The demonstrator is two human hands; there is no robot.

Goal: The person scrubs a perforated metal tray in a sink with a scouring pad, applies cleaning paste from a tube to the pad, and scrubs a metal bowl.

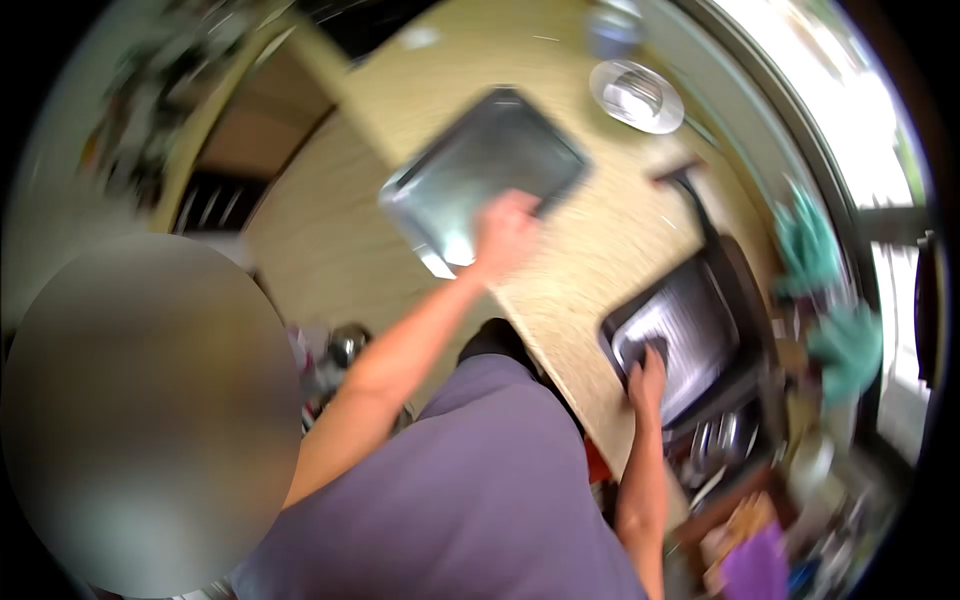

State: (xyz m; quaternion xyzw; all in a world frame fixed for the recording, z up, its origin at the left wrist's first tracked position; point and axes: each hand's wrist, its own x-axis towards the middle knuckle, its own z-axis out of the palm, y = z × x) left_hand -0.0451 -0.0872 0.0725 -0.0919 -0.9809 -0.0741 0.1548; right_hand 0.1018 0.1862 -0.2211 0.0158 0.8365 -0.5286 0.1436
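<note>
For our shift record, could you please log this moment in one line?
Left hand: at edge of shiny rectangular metal tray | right hand: at dark rectangular pan | tray: partly over pale countertop | grips: blurred

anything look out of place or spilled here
The metal tray extends past the edge of the counter in this view, which could look precarious, but the left hand is on it, and blur hides whether it's lifted. I see no obvious spill.
</note>
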